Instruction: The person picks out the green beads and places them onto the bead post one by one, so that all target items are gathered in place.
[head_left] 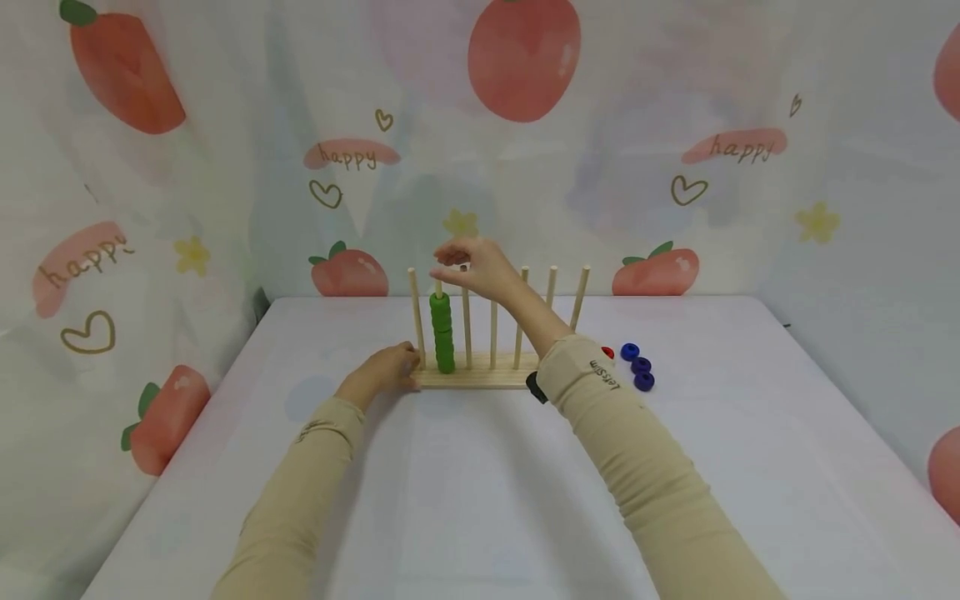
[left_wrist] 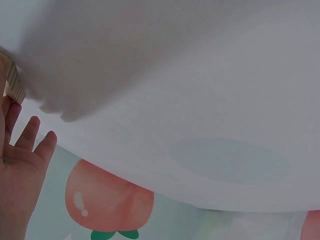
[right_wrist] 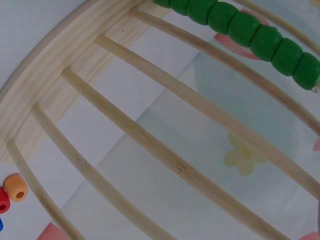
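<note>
A wooden peg rack (head_left: 480, 381) with several upright pegs stands on the table. Green beads (head_left: 442, 333) are stacked on its second peg from the left; the right wrist view shows the same green stack (right_wrist: 243, 28) from close by. At the rack's left end, my left hand (head_left: 386, 369) holds the base between thumb and fingers. In the left wrist view, the outer fingers of that left hand (left_wrist: 25, 160) spread beside the base's end (left_wrist: 15, 82). My right hand (head_left: 476, 265) hovers over the green stack's peg, thumb and fingers apart, no bead visible between them.
Right of the rack lie loose beads: a red one (head_left: 607, 353), a blue one (head_left: 630, 352) and two purple ones (head_left: 642, 381). An orange bead (right_wrist: 16, 187) shows in the right wrist view. A patterned cloth backdrop (head_left: 517, 192) rises behind the table (head_left: 465, 492).
</note>
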